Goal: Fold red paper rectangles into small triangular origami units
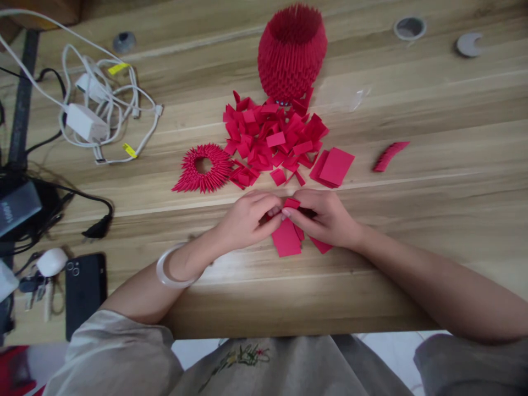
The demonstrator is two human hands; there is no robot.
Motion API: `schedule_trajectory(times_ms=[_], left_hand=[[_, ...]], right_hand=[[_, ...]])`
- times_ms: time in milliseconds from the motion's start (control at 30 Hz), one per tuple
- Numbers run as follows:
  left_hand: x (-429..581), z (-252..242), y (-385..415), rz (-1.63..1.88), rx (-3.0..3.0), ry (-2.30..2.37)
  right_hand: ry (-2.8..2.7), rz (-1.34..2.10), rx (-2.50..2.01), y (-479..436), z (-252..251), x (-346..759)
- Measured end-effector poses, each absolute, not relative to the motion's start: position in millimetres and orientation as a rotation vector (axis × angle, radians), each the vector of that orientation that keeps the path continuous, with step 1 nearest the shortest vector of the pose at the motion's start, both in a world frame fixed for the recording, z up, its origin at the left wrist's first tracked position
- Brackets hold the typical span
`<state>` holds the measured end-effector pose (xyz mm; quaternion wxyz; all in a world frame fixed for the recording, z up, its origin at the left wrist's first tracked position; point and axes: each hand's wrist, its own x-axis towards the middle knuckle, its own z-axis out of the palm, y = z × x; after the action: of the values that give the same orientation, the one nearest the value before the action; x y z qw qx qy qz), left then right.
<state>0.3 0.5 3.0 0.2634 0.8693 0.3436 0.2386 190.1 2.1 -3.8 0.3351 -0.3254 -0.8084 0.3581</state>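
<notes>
My left hand (253,216) and my right hand (325,216) meet in front of me, both closed on one small folded red paper piece (292,203). Beneath them lie flat red paper sheets (286,239), partly hidden by my fingers. Just beyond is a loose heap of small folded red paper pieces (264,135). A short stack of red paper rectangles (336,168) sits to its right. A spiky red paper ring (192,170) lies to the left. Behind the heap stands a rounded red vase-like form (289,60) built of folded pieces, open on top.
White cables with a charger (86,124) lie at the far left, above a black plug (99,226). A black phone (86,294) and keys (37,286) are near the left front. A curved red strip (390,156) lies at right, with a grommet hole (410,27) behind.
</notes>
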Motion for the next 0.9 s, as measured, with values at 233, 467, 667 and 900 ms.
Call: schedule_trajectory(times_ms=[233,467,667,900], left_hand=[[0.5,2.9,1.0,0.631,2.348,0.937],[-1.1,1.7,0.1,0.627,2.346,0.928],[-0.2,2.3,-0.2,0.643,2.368,0.940],[-0.7,2.4,-0.2,0.646,2.373,0.937]], right_hand=[[-2.115,0.920,-0.824,2.4,-4.8,190.0],[-2.118,0.910,-0.829,2.3,-3.4,189.6],[-2.118,0.929,-0.852,1.7,-4.3,190.0],[-2.132,0.908,-0.843,1.9,-5.9,189.5]])
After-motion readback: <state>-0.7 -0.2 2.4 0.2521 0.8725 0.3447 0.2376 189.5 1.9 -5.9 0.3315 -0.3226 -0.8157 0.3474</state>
